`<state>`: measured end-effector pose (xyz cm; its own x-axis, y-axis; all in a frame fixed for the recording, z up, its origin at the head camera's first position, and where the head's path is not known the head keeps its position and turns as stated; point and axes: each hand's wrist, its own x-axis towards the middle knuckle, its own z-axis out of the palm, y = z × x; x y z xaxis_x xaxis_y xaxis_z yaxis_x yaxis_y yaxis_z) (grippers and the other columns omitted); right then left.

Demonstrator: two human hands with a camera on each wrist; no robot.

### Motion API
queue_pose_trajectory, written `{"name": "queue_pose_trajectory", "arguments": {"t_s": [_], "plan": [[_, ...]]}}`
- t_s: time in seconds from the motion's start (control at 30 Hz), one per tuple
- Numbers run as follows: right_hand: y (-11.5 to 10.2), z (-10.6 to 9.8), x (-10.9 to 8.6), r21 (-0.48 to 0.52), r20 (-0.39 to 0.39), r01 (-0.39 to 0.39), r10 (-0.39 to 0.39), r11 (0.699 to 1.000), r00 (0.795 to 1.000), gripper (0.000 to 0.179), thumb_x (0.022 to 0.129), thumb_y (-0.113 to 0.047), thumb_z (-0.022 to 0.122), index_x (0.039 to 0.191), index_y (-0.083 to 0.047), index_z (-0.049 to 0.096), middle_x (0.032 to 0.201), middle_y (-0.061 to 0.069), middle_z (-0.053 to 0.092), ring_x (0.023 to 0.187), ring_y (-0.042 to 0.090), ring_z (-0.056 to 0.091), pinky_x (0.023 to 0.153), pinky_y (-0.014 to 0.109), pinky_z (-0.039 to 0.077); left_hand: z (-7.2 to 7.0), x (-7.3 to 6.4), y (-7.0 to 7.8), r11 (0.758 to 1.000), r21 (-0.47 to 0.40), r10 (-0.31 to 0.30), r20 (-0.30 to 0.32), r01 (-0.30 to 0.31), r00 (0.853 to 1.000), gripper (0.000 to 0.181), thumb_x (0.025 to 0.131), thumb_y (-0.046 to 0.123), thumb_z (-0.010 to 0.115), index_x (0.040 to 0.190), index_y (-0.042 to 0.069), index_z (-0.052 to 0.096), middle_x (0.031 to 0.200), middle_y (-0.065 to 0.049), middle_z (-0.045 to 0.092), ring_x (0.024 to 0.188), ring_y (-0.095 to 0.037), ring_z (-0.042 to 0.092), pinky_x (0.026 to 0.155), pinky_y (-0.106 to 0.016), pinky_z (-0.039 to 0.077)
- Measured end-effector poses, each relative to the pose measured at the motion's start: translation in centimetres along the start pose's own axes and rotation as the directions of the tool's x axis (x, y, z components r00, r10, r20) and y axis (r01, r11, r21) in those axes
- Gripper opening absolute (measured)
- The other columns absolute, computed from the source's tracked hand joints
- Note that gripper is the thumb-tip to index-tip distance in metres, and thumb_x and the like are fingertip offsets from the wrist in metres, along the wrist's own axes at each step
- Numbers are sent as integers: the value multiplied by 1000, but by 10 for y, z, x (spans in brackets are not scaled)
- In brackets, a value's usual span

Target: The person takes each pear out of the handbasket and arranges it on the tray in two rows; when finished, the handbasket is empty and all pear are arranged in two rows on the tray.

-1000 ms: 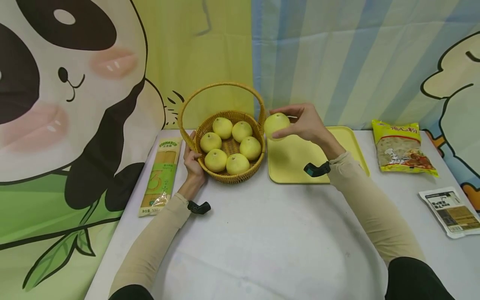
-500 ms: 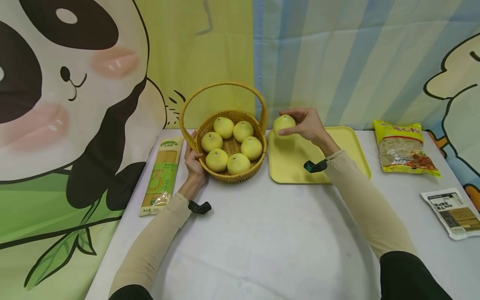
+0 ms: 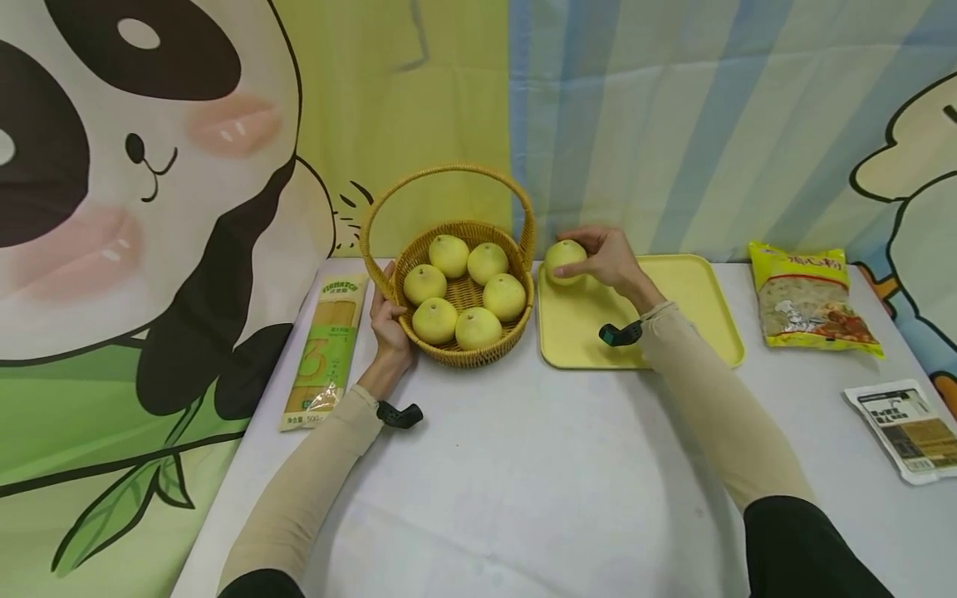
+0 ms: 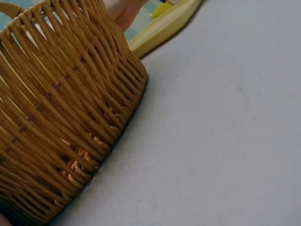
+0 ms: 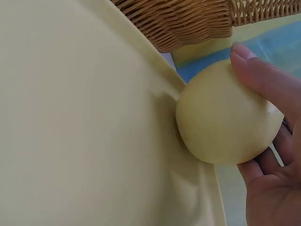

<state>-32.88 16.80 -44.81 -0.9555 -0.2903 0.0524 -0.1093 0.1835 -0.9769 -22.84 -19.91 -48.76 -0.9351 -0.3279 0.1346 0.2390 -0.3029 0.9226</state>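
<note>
In the head view, my left hand [image 3: 392, 332] grips the left side of a round wicker basket [image 3: 469, 357] with a tall hooped handle. Several pale yellow round fruits [image 3: 478, 329] sit in a ring inside it. My right hand [image 3: 609, 259] holds another such fruit [image 3: 564, 259] between thumb and fingers, over the far left corner of a yellow tray [image 3: 620, 332]. In the right wrist view the held fruit [image 5: 225, 117] is close to the tray's rim; I cannot tell if it touches. The basket's woven side [image 4: 70, 103] fills the left wrist view's left part.
A long pack of noodles [image 3: 323, 357] lies left of the basket. To the tray's right are a yellow bag [image 3: 811, 299] and a flat white-edged packet [image 3: 905, 428]. A printed cloth backdrop [image 3: 441, 100] rises behind the white table [image 3: 493, 490].
My right hand has carried the fruit away from the basket's right rim, first rightward, then down toward the tray's far left corner. My left hand stays on the basket.
</note>
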Motion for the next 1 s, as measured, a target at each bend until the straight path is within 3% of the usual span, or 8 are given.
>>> {"name": "queue_pose_trajectory", "arguments": {"t_s": [0.27, 0.4, 0.73, 1.0], "plan": [[4, 0, -3, 13, 17, -15, 15, 1000, 1000, 65, 80, -6, 92, 140, -4, 68, 148, 15, 65, 115, 7, 69, 91, 19, 56, 0, -3, 0, 1000, 25, 4, 3, -4, 1000, 88, 78, 4, 32, 166, 12, 35, 171, 2, 37, 158, -17, 35, 128, -32, 25], [5, -1, -1, 0, 33, -6, 6, 1000, 999, 66, 81, -6, 91, 142, -6, 67, 150, 13, 64, 118, 13, 68, 92, 20, 56, 0, -2, 0, 1000, 20, 10, 2, -10, 1000, 89, 78, 4, 32, 166, 11, 34, 170, 1, 38, 157, -18, 35, 128, -32, 25], [4, -3, 0, -90, 66, 5, 1, 996, 998, 72, 81, -10, 92, 147, -9, 63, 156, 9, 58, 141, 28, 55, 117, 45, 46, -1, -1, -1, 1000, 23, 9, 10, -10, 1000, 89, 78, 4, 31, 167, 13, 35, 171, 1, 37, 158, -19, 35, 128, -32, 24], [-2, -6, -3, -91, 89, 25, -17, 996, 996, 72, 83, -9, 90, 148, -6, 61, 157, 12, 57, 147, 28, 50, 123, 44, 39, -1, -1, -1, 1000, 22, 13, 13, -14, 1000, 89, 77, 4, 31, 166, 12, 34, 171, 0, 38, 157, -19, 35, 128, -32, 25]]}}
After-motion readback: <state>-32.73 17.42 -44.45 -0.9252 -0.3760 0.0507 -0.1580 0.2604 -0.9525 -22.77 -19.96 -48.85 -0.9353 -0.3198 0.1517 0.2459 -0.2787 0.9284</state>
